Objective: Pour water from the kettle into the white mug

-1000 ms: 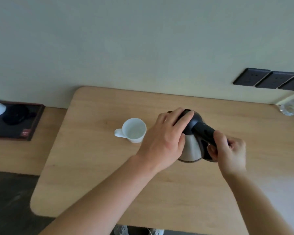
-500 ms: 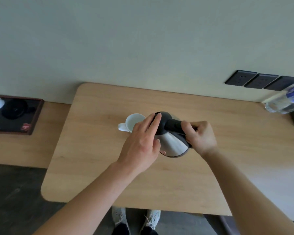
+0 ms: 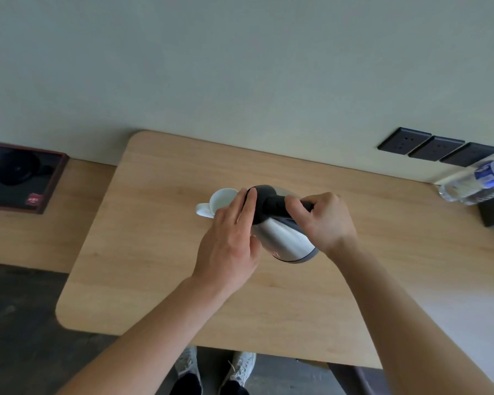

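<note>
Now the kettle (image 3: 285, 240) is tilted over the white mug (image 3: 221, 198) at its 10 o'clock, mid-tabletop (image 3: 160, 252). Right hand (image 3: 324, 220) closed around the handle; left hand (image 3: 230, 246), fingers spread, presses the lid. Water may miss the rim if tilted fast.

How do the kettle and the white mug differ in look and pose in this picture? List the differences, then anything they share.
1. The kettle has a shiny steel body with a black lid and handle; the white mug is plain white.
2. The kettle is lifted and tilted towards the mug; the mug stands upright on the table.
3. The right hand grips the kettle's handle and the left hand rests on its lid; nobody holds the mug.
Both have a side handle.
</note>
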